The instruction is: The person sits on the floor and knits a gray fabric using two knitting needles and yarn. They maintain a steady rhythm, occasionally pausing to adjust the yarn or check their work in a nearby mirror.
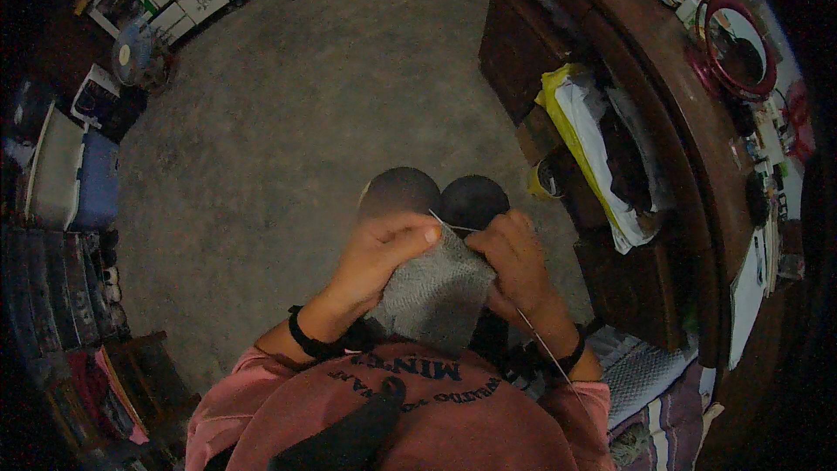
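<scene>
A grey knitted piece [435,288] hangs between my hands above my lap. My left hand [392,242] pinches its upper left edge, thumb on top, and a thin needle tip [435,216] sticks out past that thumb. My right hand [516,255] is closed at the upper right edge, with a second thin needle [463,229] reaching from its fingers towards the left one. The two needle ends come close together at the top of the fabric. A long thin shaft or strand [546,348] runs from under my right hand along the forearm. My fingers partly hide the stitches.
My dark-covered knees [474,203] are just beyond the knitting. A brown wooden desk [703,144] stands on the right, with a yellow and white bag [582,144] at its open part. A fan [134,55] and a blue bin [97,180] stand left on the grey floor [314,91].
</scene>
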A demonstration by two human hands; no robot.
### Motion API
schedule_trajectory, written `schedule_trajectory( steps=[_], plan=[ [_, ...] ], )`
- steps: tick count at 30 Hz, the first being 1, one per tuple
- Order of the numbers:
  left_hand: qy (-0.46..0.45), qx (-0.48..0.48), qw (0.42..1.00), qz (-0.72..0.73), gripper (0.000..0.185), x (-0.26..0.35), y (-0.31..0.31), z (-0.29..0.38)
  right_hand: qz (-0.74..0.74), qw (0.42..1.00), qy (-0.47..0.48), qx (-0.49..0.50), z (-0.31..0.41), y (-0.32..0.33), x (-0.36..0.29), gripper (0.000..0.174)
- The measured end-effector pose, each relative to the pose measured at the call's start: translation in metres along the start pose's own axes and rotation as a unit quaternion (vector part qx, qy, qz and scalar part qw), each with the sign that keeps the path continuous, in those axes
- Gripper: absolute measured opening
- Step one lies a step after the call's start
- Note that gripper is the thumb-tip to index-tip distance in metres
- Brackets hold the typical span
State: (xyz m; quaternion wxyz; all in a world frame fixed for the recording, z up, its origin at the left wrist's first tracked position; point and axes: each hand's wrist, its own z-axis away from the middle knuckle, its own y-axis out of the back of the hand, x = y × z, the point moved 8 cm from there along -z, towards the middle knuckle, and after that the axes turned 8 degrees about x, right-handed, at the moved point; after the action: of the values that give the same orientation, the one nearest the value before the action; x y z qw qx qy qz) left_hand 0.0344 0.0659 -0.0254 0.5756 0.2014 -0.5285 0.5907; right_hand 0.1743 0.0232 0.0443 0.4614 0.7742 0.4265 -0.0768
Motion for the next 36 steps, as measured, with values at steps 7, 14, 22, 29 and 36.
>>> schedule_trajectory(
  steps=[7,14,22,29,36],
  plan=[
    [-0.001,-0.046,0.996,-0.081,0.018,-0.007,-0.013,0.002,-0.106,0.992,-0.067,-0.026,-0.015,-0.015,0.005,0.057],
    [-0.024,0.009,0.998,-0.065,0.017,-0.001,0.005,-0.004,0.087,0.996,0.021,0.022,-0.009,0.015,-0.011,0.056],
    [-0.046,-0.010,0.999,-0.010,0.017,0.005,0.003,-0.002,0.054,0.998,0.025,0.003,-0.010,0.014,-0.003,0.049],
    [0.030,-0.031,0.996,0.077,0.015,-0.009,-0.004,-0.001,0.081,0.994,0.066,0.023,-0.013,0.003,-0.014,0.048],
    [-0.082,-0.052,0.986,-0.136,0.014,0.000,-0.014,0.003,-0.032,0.992,-0.013,-0.119,-0.026,-0.017,0.003,0.062]
  ],
)
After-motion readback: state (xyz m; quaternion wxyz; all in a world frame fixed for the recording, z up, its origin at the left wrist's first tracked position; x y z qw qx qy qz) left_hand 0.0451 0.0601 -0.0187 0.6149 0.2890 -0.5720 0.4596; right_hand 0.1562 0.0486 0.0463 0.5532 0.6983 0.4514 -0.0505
